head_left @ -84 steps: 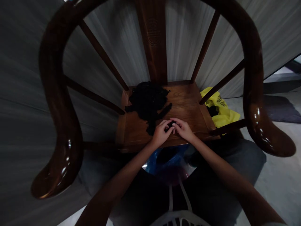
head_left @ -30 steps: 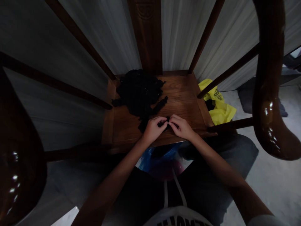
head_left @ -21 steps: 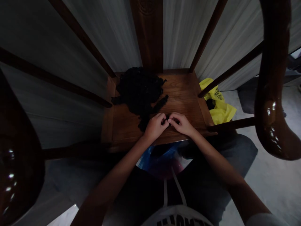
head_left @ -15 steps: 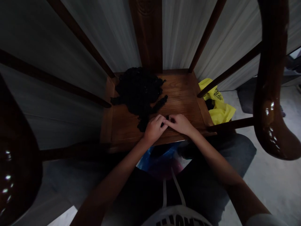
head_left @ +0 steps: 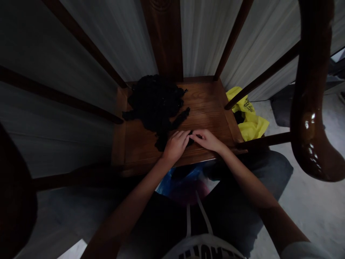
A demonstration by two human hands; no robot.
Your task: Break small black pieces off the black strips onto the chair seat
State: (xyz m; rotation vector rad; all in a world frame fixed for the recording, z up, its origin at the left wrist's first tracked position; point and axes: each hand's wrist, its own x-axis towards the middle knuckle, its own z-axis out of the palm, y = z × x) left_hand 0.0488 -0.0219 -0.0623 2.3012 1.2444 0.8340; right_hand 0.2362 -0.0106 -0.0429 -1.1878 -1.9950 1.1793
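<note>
A heap of black fabric-like pieces (head_left: 156, 102) lies on the left and middle of a wooden chair seat (head_left: 207, 104). Close to the seat's front edge, my left hand (head_left: 176, 144) is closed, its fingertips meeting those of my right hand. My right hand (head_left: 207, 140) pinches a small black piece (head_left: 192, 140) of the same look, which shows between the two hands. Most of that piece is hidden by the fingers, and the dim light blurs its shape. Left of my left hand, a black strip from the heap touches the seat.
Dark wooden spindles and a curved armrest (head_left: 312, 144) frame the seat. To the right, a yellow bag (head_left: 253, 126) with black contents stands beside the chair. Below the front edge, between my legs, is a blue plastic bag (head_left: 167, 183) with something pink near it.
My view has shifted slightly, so the chair and heap sit a little further left. My fingers have moved slightly apart around the small black piece.
</note>
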